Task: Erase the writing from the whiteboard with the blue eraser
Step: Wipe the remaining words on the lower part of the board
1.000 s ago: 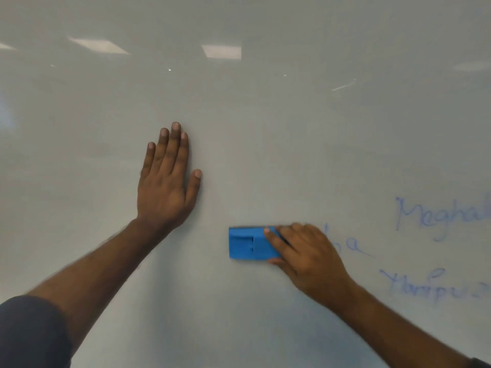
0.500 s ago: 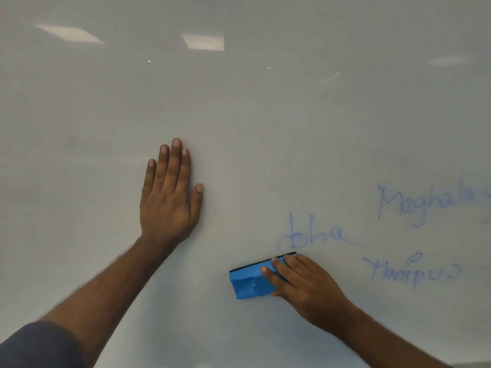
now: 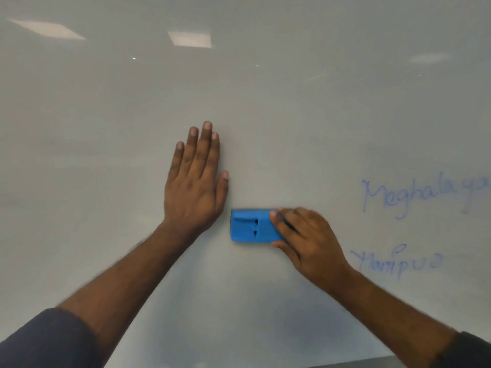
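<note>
The blue eraser [image 3: 252, 226] is pressed flat against the whiteboard [image 3: 292, 115], lying level, just right of the left hand [image 3: 195, 187] and apart from it. Its right end is pinched by the right hand [image 3: 308, 240], fingers over the top edge and thumb under the bottom edge. The left hand is laid flat on the board, fingers spread straight and upward, nothing held. Blue writing is seen well to the right: an upper word [image 3: 422, 192], perhaps "Meghalaya", and a fainter, blurred lower word [image 3: 396, 261]. Ceiling lights [image 3: 190, 39] are reflected near the top.
</note>
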Action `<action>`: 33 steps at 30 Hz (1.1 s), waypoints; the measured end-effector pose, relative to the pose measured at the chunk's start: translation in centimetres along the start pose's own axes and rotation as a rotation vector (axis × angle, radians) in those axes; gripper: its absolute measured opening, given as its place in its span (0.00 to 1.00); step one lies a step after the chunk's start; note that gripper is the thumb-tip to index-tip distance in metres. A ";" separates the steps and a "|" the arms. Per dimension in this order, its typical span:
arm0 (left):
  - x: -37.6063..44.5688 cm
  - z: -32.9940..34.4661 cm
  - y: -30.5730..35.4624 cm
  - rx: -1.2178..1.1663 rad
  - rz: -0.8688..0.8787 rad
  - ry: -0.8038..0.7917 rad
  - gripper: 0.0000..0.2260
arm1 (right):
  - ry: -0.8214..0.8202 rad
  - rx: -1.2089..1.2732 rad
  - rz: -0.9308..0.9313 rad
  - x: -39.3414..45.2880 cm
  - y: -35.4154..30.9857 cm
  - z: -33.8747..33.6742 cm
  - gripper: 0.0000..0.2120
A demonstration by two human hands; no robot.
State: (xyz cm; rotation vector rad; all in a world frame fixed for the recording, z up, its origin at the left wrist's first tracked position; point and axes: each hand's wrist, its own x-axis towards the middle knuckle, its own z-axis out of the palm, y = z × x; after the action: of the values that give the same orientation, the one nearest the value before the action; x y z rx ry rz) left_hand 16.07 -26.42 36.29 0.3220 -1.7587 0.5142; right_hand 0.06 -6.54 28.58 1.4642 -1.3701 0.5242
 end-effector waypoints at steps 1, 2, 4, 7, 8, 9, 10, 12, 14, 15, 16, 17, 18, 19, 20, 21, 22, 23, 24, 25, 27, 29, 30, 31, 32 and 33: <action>0.3 0.3 0.6 -0.006 0.003 -0.012 0.28 | -0.034 -0.009 -0.044 -1.5 0.0 0.2 0.23; 0.4 0.6 0.9 0.003 0.007 -0.029 0.28 | -0.066 -0.022 -0.083 -3.1 0.2 0.3 0.23; 0.3 1.2 1.1 0.050 0.012 -0.057 0.29 | -0.117 -0.072 -0.128 -5.6 1.2 0.2 0.23; 0.2 1.5 0.9 0.076 0.019 -0.071 0.29 | -0.134 -0.135 -0.136 -7.2 3.4 -0.9 0.24; 0.2 1.6 0.9 0.078 0.021 -0.074 0.29 | -0.122 -0.142 -0.127 -7.1 4.2 -1.3 0.24; 0.2 1.7 0.9 0.080 0.020 -0.074 0.29 | -0.107 -0.141 -0.103 -6.7 5.0 -1.8 0.24; 0.2 1.7 1.0 0.082 0.018 -0.073 0.29 | -0.086 -0.137 -0.066 -5.9 5.8 -2.4 0.25; 0.1 1.8 1.1 0.081 0.009 -0.070 0.29 | -0.027 -0.130 0.028 -3.6 7.6 -3.7 0.25; 0.1 1.9 1.1 0.077 0.002 -0.070 0.30 | 0.037 -0.093 0.137 -1.2 8.7 -4.7 0.26; 0.1 1.9 1.2 0.076 0.000 -0.069 0.30 | 0.071 -0.064 0.188 -0.3 9.0 -4.9 0.27; 0.1 2.0 1.2 0.078 -0.003 -0.066 0.29 | 0.107 -0.039 0.235 0.3 8.9 -4.9 0.27; 0.1 2.0 1.3 0.080 -0.006 -0.064 0.29 | 0.146 -0.019 0.279 0.5 8.5 -4.7 0.28; 0.0 2.0 1.3 0.081 -0.010 -0.061 0.29 | 0.179 -0.004 0.314 0.3 7.8 -4.3 0.27; 0.0 2.0 1.3 0.081 -0.016 -0.059 0.29 | 0.190 0.008 0.331 -0.3 6.9 -3.8 0.27; 0.0 2.0 1.4 0.080 -0.023 -0.056 0.29 | 0.174 0.014 0.322 -1.2 5.9 -3.2 0.27; 0.0 2.1 1.5 0.079 -0.027 -0.053 0.29 | 0.135 0.011 0.294 -2.5 4.9 -2.6 0.26; 0.0 2.0 1.5 0.078 -0.027 -0.052 0.29 | 0.085 0.001 0.262 -4.0 4.1 -2.1 0.26; -0.1 2.1 1.5 0.079 -0.024 -0.052 0.29 | 0.042 -0.009 0.242 -5.4 3.5 -1.8 0.26; -0.1 2.1 1.4 0.081 -0.021 -0.052 0.29 | 0.015 -0.012 0.245 -6.6 3.4 -1.6 0.26; -0.1 2.1 1.3 0.087 -0.021 -0.050 0.29 | 0.008 -0.008 0.272 -7.5 3.6 -1.6 0.26; -0.2 2.1 1.3 0.095 -0.019 -0.038 0.29 | 0.024 0.000 0.359 -8.6 4.4 -1.8 0.28; -0.2 2.0 1.3 0.092 -0.016 -0.032 0.28 | 0.042 -0.006 0.429 -9.4 5.3 -2.1 0.28; -0.2 2.0 1.3 0.091 -0.016 -0.032 0.28 | 0.047 -0.010 0.454 -9.9 5.7 -2.3 0.27; -0.3 2.0 1.3 0.092 -0.016 -0.032 0.28 | 0.050 -0.011 0.472 -10.3 6.0 -2.4 0.27; -0.3 2.0 1.4 0.092 -0.018 -0.033 0.28 | 0.050 -0.010 0.484 -10.7 6.3 -2.5 0.27; -0.3 2.1 1.5 0.092 -0.020 -0.035 0.28 | 0.048 -0.006 0.493 -11.0 6.4 -2.6 0.27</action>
State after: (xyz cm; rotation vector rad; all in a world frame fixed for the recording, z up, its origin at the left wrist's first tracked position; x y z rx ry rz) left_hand 13.71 -26.20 35.32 0.4154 -1.7666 0.5794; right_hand -7.82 1.94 22.66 1.0949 -1.6977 0.8579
